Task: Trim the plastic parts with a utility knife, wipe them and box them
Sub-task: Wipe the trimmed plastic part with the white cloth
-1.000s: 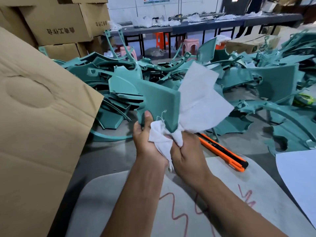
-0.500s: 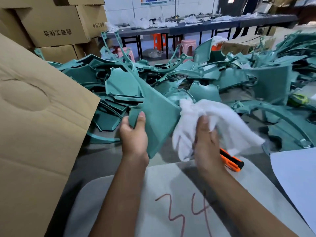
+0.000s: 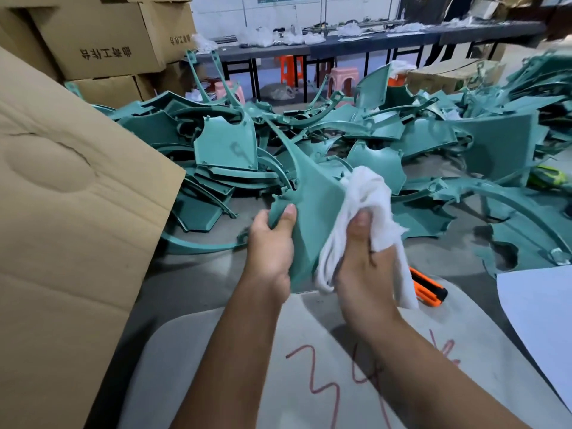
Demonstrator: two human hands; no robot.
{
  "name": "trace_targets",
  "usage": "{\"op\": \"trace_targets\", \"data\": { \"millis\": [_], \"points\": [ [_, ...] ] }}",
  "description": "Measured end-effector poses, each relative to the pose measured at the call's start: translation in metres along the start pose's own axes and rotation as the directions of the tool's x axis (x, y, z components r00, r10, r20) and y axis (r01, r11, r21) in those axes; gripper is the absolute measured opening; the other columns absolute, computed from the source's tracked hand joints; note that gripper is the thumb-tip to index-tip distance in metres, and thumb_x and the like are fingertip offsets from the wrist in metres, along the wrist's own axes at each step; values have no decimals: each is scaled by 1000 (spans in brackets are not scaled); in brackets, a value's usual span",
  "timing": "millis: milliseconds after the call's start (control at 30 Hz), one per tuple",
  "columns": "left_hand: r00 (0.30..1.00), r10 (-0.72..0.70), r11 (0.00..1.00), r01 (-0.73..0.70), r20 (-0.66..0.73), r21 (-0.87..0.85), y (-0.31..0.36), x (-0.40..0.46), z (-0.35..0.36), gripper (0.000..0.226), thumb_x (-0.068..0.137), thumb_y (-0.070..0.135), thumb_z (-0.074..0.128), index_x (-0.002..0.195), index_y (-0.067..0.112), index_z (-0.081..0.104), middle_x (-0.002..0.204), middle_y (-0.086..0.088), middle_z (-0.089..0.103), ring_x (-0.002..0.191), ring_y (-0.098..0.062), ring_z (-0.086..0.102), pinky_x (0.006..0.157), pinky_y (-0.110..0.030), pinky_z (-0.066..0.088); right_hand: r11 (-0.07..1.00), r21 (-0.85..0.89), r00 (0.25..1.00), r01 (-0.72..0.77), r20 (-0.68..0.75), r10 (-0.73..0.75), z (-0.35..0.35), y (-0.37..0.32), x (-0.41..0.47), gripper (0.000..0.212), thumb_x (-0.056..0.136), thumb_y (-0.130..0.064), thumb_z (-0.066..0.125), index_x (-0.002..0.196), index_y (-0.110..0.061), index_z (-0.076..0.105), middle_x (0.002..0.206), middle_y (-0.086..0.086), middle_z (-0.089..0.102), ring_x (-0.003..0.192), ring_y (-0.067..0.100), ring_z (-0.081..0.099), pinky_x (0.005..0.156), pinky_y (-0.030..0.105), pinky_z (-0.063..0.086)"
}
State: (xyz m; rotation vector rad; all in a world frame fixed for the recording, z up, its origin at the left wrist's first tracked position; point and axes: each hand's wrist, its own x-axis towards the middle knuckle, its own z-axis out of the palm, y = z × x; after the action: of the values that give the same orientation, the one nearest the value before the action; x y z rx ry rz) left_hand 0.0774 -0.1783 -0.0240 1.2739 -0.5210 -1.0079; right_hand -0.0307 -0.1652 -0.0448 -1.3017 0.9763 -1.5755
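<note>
Head view: the left hand [image 3: 272, 243] grips a teal part [image 3: 312, 212] by its lower left edge, thumb on its face, holding it tilted above the table [image 3: 192, 283]. The right hand [image 3: 362, 258], fingers curled, presses a white rag [image 3: 368, 199] against the part's right edge. An orange knife [image 3: 428, 289] lies just behind. Teal parts [image 3: 433, 140] are heaped beyond; cardboard [image 3: 71, 212] stands left.

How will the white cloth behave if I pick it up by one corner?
The white cloth is probably floppy: it bunches and folds in the right hand, and one end hangs below it. It looks light, since loose folds stand up unsupported. Frayed edges suggest it could snag on the green plastic part.
</note>
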Motion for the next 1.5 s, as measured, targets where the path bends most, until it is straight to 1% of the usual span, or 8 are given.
{"op": "trace_targets", "data": {
  "millis": [200,467,767,1033,1100,1200,1333,1500],
  "points": [
    [994,107,989,-110,38,96,12,11,-25,10,101,28,63,98,18,65,74,9,75,59,-5,68,48,-18,50,994,79,936,-77,-337,100,-13,-4,35,33,108,-46,49,86,-29,65,67,-29,70,62,-13,66,54,4,44],
    [852,253,920,-358,-458,-158,6,2,-2,28,104,24,57,128,9,56,120,-8,70,107,-23,70,95,-36,57,995,-101,880,-19,470,64,3,1,-6,29,111,-24,48,91,-29,68,81,-14,73,83,-8,66,76,12,51],
    [848,522,806,-457,-89,377,18,13,-28,26,97,36,66,81,16,60,77,5,59,69,-11,51,68,-31,43,987,-153,971,52,239,-14,-15,-1,20,18,109,-25,54,98,-28,68,82,-19,68,76,-12,60,73,2,42],
    [630,776,446,-580,27,682,32,-4,-30,52,102,31,57,63,24,24,54,5,22,53,-17,19,51,-33,21,926,250,931,-284,-157,329,-5,3,33,17,107,-37,56,103,-27,70,84,-9,77,80,14,74,83,38,59],
    [599,800,467,-577,-42,670,36,-3,-35,50,103,30,56,63,18,29,55,5,23,55,-18,18,52,-34,20,971,152,970,-185,-128,205,-19,1,42,24,109,-28,53,93,-17,67,75,6,68,64,27,64,68,52,56],
    [600,789,562,-614,-136,554,43,2,-45,50,106,27,52,63,18,28,57,6,21,57,-13,18,54,-33,17,998,4,982,-68,178,66,-34,1,47,23,106,-32,56,95,-19,71,66,7,64,55,24,61,52,31,52],
    [595,789,592,-668,-155,451,48,2,-45,49,108,22,45,64,22,24,55,12,21,58,-8,18,57,-31,20,997,-63,750,-46,657,76,-36,-5,36,26,86,-36,69,109,-28,79,103,-2,80,98,18,75,87,29,59],
    [608,766,622,-621,-209,478,46,6,-48,38,109,25,41,76,15,58,63,16,52,59,-4,46,63,-22,38,926,-298,298,-231,885,359,-59,-11,28,44,69,-15,77,112,-23,69,100,-20,78,94,-4,72,80,17,57]
  ]
}}
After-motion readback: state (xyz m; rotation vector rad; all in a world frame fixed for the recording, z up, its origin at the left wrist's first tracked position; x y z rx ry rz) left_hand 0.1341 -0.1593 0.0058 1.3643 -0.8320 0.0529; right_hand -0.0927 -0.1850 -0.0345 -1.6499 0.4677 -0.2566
